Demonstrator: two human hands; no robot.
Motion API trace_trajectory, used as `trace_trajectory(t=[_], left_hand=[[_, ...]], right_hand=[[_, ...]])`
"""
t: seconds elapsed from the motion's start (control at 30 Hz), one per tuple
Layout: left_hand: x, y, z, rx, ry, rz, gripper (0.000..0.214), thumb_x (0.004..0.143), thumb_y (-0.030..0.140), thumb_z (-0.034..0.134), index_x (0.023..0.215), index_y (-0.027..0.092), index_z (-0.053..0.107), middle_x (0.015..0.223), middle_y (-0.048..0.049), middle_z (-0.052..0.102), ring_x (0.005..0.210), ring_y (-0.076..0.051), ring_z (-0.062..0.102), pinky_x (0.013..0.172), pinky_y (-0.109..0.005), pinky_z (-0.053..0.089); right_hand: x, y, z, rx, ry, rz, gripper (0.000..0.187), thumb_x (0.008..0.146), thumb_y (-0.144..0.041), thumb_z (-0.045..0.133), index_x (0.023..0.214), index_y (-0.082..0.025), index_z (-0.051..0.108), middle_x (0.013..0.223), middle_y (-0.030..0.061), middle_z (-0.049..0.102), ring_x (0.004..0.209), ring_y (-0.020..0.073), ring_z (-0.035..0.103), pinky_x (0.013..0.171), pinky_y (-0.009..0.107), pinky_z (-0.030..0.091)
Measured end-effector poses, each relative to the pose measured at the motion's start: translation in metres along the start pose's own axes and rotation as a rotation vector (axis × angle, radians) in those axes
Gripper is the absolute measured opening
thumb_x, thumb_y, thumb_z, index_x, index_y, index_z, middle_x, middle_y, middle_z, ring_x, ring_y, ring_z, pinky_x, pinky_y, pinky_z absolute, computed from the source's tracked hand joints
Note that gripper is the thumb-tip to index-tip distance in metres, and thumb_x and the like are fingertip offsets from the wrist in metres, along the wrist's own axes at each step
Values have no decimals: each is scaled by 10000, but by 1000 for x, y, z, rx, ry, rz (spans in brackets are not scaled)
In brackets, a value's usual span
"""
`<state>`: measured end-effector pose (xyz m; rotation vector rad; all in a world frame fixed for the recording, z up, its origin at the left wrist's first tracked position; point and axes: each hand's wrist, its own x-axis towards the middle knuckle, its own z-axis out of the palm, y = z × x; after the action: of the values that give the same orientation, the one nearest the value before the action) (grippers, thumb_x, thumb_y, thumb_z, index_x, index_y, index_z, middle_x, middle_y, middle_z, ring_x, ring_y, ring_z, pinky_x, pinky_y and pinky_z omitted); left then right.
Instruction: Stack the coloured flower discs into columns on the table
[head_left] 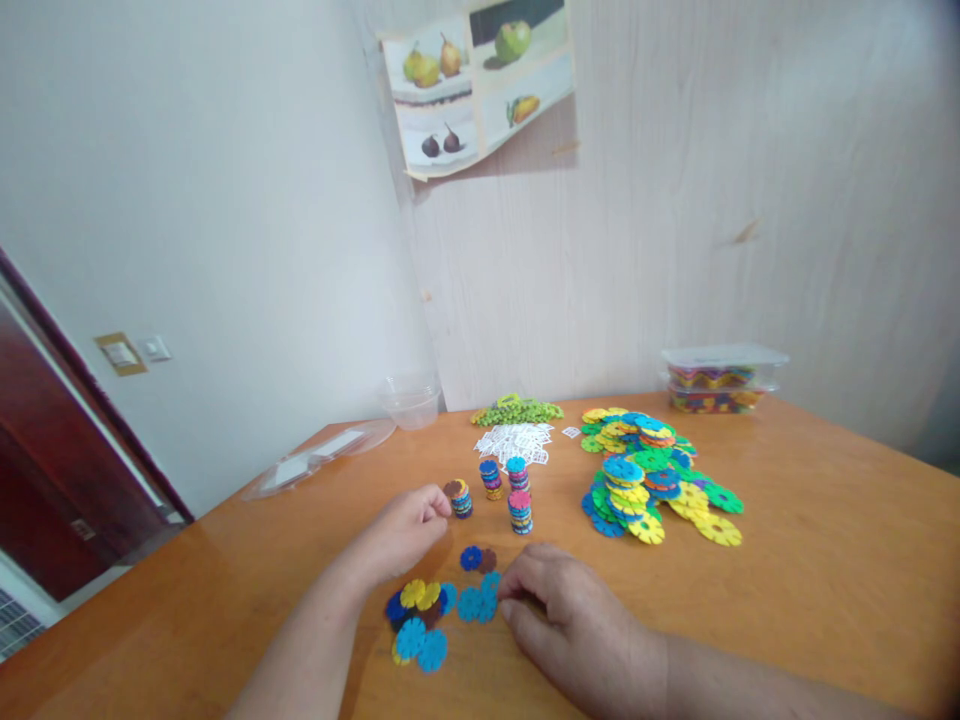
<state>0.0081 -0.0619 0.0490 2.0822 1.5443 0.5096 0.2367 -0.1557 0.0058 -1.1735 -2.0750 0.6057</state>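
My left hand (405, 530) is curled, its fingertips pinching the top of a short stack of small coloured discs (460, 498). My right hand (559, 605) lies knuckles up with bent fingers, its fingertips touching loose blue discs (478, 603) on the wooden table (825, 540). More small flat discs (418, 612) in blue, yellow and brown lie between my two hands. Three other small stacks (510, 490) stand just beyond.
A large heap of bigger blue, yellow and green discs (652, 475) lies to the right. White pieces (516, 441) and green pieces (517, 409) sit further back. A lidded box of coloured pieces (716, 380), an empty clear tub (411, 400) and its lid (319, 455) stand near the walls.
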Motion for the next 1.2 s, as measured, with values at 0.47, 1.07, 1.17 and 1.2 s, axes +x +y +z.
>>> trace_trajectory(t=[0.47, 1.07, 1.17, 1.2], left_hand=[[4, -6, 2, -5, 45, 6, 176, 735, 245, 499, 865, 169, 588, 647, 40, 511, 580, -101, 444, 515, -202, 290], [34, -56, 7, 150, 163, -32, 123, 746, 271, 510, 690, 187, 580, 643, 8, 593, 618, -129, 511, 527, -222, 262], [36, -57, 9, 158, 154, -46, 111, 735, 266, 521, 685, 189, 584, 641, 8, 597, 620, -131, 510, 531, -224, 259], [36, -57, 9, 153, 154, -45, 108, 732, 265, 523, 687, 190, 587, 643, 7, 600, 621, -132, 510, 533, -225, 260]], right_hand=[[1, -3, -5, 8, -10, 11, 170, 826, -184, 517, 866, -221, 678, 839, 20, 631, 824, 157, 578, 743, 259, 438], [2, -4, 0, -59, 32, 25, 198, 800, -158, 543, 943, -215, 669, 952, 38, 619, 924, 169, 573, 807, 264, 442], [3, -8, 0, -122, 12, 33, 225, 811, -178, 543, 986, -221, 677, 971, 44, 604, 937, 173, 564, 821, 266, 434], [4, -9, 0, -143, 1, 43, 225, 814, -186, 542, 987, -222, 681, 967, 44, 599, 931, 172, 562, 816, 264, 432]])
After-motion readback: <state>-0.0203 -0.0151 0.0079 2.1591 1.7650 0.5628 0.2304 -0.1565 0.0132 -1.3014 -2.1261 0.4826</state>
